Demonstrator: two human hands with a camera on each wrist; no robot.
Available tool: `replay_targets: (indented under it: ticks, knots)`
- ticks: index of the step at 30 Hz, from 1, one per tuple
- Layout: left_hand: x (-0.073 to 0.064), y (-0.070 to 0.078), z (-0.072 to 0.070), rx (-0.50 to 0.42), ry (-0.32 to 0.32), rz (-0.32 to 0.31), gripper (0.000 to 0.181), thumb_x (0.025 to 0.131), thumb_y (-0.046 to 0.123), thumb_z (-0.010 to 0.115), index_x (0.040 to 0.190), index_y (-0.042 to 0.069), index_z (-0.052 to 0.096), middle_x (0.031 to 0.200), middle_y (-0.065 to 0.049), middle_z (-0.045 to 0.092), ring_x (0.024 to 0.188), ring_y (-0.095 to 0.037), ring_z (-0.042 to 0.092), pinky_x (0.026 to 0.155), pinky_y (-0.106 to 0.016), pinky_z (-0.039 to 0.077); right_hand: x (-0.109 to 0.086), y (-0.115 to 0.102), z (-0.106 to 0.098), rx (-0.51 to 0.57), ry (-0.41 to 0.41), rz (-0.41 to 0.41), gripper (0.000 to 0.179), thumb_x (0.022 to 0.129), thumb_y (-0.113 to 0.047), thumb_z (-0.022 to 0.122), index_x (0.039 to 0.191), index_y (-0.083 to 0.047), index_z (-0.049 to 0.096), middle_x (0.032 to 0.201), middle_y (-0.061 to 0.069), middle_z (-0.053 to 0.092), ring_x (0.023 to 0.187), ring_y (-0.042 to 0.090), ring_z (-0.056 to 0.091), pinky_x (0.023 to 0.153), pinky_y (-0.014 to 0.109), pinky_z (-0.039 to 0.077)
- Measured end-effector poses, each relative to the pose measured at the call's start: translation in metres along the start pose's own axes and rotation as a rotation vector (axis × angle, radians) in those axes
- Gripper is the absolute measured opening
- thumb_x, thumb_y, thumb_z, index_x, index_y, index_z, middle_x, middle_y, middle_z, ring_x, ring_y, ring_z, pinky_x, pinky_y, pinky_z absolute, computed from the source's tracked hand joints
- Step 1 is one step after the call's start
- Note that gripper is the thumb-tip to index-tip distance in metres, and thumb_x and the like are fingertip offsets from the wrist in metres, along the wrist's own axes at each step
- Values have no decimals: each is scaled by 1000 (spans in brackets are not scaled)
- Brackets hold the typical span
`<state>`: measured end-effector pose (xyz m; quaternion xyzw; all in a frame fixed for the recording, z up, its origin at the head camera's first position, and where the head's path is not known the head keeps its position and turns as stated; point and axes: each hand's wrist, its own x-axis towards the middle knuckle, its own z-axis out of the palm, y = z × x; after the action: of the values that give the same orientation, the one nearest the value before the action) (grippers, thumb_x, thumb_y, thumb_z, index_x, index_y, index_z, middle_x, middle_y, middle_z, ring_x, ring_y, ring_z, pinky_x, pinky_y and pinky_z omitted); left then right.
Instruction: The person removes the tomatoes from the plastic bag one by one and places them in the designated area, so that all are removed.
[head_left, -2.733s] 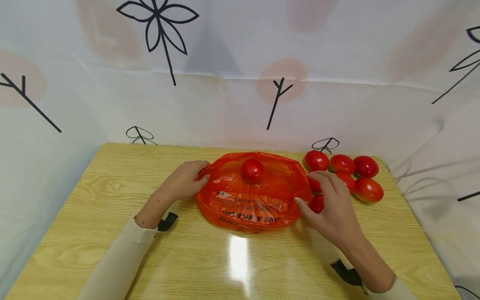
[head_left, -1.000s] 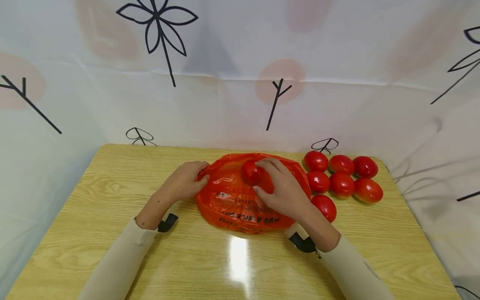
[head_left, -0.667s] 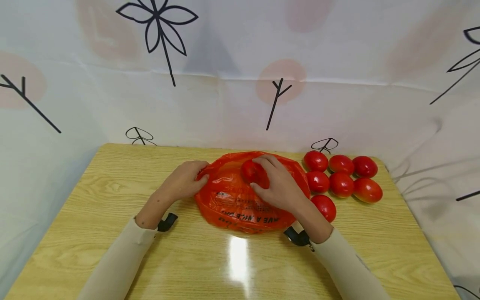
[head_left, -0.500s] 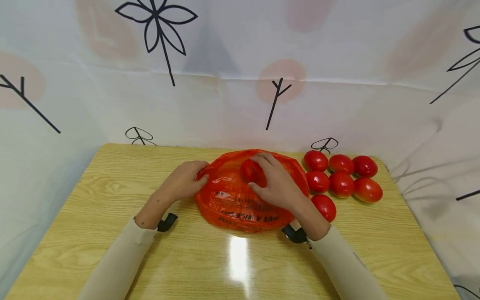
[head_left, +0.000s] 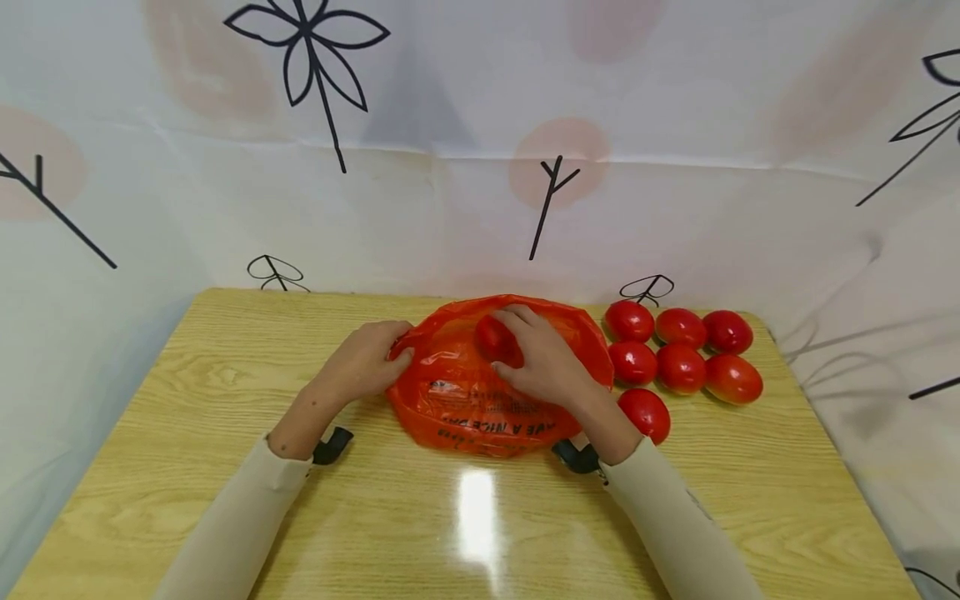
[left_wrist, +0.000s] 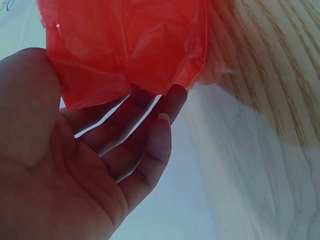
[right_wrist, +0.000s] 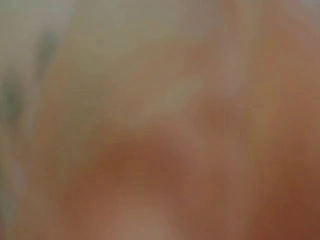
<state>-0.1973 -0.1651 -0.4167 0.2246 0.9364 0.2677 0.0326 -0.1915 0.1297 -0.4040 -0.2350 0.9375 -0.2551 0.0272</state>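
Note:
A red plastic bag point(head_left: 457, 404) with dark printing lies at the middle of the table, its mouth spread toward the back. My left hand point(head_left: 358, 364) pinches the bag's left edge between thumb and fingers; the left wrist view has the red film point(left_wrist: 125, 50) between them. Over the bag's mouth, my right hand point(head_left: 546, 360) grips a red tomato point(head_left: 492, 337), its right side covered by the fingers. Several more tomatoes point(head_left: 680, 368) sit to the right of the bag, with one tomato point(head_left: 644, 416) nearest the right forearm. The right wrist view is too blurred to make anything out.
The wooden table point(head_left: 375, 533) runs beneath everything, its back edge against a white patterned cloth point(head_left: 465, 200). Bare wood stretches to the left and in front of the bag. A black strap piece point(head_left: 332, 446) hangs at my left wrist.
My right hand has moved left from the bag's right edge onto the tomato and closed round it. Most recently hand and tomato shift slightly left and back. The left hand keeps its hold.

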Motion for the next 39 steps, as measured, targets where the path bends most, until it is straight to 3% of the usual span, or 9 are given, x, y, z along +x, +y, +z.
replay_targets:
  ticks: [11, 16, 23, 39]
  knots:
    - [-1, 0, 0, 0, -6, -5, 26, 103, 16, 63, 125, 4, 70, 111, -7, 75, 93, -23, 67, 84, -43, 60, 3, 7, 9, -18, -4, -11, 70, 89, -19, 83, 150, -4, 51, 152, 11, 47, 134, 34, 55, 114, 52, 48]
    - [0, 0, 1, 10, -11, -4, 28, 103, 17, 63, 127, 4, 69, 113, -8, 75, 95, -24, 67, 86, -44, 60, 3, 8, 10, -26, -1, 0, 66, 89, -19, 84, 148, -9, 54, 147, 10, 47, 126, 33, 59, 109, 54, 52]
    - [-1, 0, 1, 11, -12, -12, 28, 103, 18, 63, 127, 4, 69, 113, -8, 75, 95, -24, 67, 86, -44, 60, 5, 10, 14, -6, -13, 35, 66, 87, -15, 87, 143, -16, 52, 143, 6, 55, 129, 32, 58, 110, 55, 50]
    - [-2, 0, 1, 3, -5, 0, 28, 103, 16, 62, 128, 3, 69, 115, -8, 74, 98, -25, 68, 89, -46, 60, -2, 3, 12, -24, 0, 50, 72, 85, -18, 88, 146, -18, 50, 145, 5, 54, 128, 32, 58, 107, 57, 53]
